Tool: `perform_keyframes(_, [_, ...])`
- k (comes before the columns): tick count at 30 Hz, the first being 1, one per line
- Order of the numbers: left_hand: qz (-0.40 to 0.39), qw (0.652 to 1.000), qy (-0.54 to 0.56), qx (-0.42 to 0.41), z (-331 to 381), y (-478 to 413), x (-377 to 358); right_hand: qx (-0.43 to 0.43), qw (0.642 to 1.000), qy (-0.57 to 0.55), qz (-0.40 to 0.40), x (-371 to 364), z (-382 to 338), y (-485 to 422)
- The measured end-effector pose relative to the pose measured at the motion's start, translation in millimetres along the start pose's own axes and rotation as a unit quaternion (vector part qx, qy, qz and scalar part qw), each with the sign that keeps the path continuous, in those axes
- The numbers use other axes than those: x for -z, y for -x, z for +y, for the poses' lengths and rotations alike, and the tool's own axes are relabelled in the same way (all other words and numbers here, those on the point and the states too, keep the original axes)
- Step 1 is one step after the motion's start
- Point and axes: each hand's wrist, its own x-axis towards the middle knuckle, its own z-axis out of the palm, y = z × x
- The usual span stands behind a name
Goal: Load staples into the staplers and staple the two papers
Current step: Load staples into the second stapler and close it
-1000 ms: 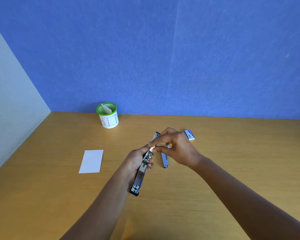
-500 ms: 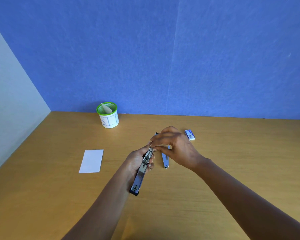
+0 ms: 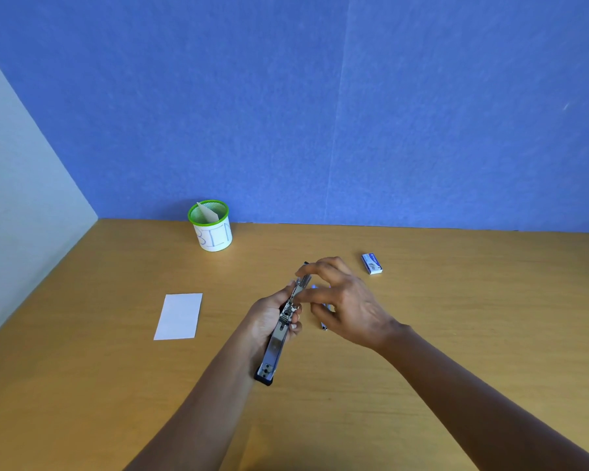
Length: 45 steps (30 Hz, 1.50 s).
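My left hand [image 3: 269, 316] is clenched round the opened stapler [image 3: 281, 329], whose long axis runs from its near end up and away toward the wall. My right hand [image 3: 346, 305] hovers with fingers spread at its far tip; whether they pinch anything I cannot tell. The table [image 3: 456, 334] lies bare to the right, paper [image 3: 178, 316] well left.

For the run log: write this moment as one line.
stage: loading staples | left hand: holds opened stapler | right hand: fingertips at its far end | staple box: on desk | paper: unstapled
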Motion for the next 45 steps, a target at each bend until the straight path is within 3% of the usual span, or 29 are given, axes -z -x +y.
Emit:
perform_keyframes(11, [-0.016,0.999,-0.031,0.002,-1.3,-5.6,4.9,-0.084,0.995,0.024,0.052,-0.1,6.8,-3.3])
perform_keyframes(16, [-0.019,0.999,-0.049,-0.007,-3.2,-7.6,5.4,-0.187,0.978,-0.048,0.079,-8.5,5.4,-6.5])
perform_keyframes(20, [-0.02,0.999,-0.039,-0.014,-2.6,-9.0,5.2,-0.275,0.934,-0.197,0.117,-10.4,-0.3,-11.1])
perform_keyframes(26, [-0.014,0.999,-0.044,-0.024,-4.7,-10.5,7.0,-0.433,0.82,-0.339,0.161,-13.7,-6.4,-13.6])
perform_keyframes(32, [-0.001,0.999,-0.039,-0.022,-5.4,-8.8,4.1,-0.472,0.699,-0.52,0.134,-15.6,-15.1,-16.9])
perform_keyframes(40, [-0.004,0.999,-0.044,-0.016,-6.3,-7.0,4.5,-0.489,0.663,-0.552,0.127,-10.3,-14.7,-23.4])
perform_keyframes(45, [-0.003,0.999,-0.036,-0.015,-5.3,-6.8,4.1,-0.472,0.666,-0.568,0.102,-12.8,-13.1,-17.0])
